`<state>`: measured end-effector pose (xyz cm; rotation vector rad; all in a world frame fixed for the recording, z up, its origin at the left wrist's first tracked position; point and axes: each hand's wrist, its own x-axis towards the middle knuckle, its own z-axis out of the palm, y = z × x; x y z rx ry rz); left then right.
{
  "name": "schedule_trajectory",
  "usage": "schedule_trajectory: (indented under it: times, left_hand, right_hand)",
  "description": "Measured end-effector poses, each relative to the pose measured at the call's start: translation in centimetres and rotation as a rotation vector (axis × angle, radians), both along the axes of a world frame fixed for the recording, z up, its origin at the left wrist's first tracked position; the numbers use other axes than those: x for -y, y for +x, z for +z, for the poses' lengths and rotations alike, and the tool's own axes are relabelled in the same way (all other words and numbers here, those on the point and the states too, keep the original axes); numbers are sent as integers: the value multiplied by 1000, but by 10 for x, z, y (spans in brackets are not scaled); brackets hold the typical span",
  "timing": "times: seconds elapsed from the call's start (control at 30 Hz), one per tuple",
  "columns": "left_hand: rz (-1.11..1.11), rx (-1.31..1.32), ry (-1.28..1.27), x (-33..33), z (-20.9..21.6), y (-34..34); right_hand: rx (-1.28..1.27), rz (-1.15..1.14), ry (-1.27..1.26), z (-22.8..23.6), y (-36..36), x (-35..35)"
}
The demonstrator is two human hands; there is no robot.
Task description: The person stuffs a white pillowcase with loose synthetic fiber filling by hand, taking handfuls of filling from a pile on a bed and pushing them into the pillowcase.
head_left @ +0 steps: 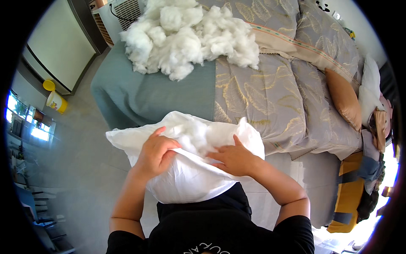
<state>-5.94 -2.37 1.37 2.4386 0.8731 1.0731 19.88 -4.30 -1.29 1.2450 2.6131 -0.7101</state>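
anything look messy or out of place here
Yes: a loose heap of white stuffing lies spread over the far end of the bed, outside any cover. Both hands, left and right, rest on an open white pillowcase with stuffing showing.

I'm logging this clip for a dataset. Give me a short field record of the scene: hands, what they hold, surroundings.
left hand: grips the edge of the white pillowcase
right hand: pressed flat on the stuffing at the pillowcase opening
stuffing pile: loose white fibre on the bed
bed cover: grey, leaf pattern
pillow: tan, on the bed's right side
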Motion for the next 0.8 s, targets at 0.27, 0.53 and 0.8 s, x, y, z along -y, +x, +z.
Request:
schedule_trajectory:
  times: [0.27, 0.53, 0.8]
  left_hand:
    - [-375, 10, -32, 34, 21, 40]
    - [-65, -51, 133, 33, 26, -6]
    - [-19, -392, 152, 29, 52, 10]
  right_hand:
    - [-513, 141, -18, -34, -52, 47]
    - [184, 71, 244, 22, 14, 32]
    - [467, 190, 365, 42, 30, 48]
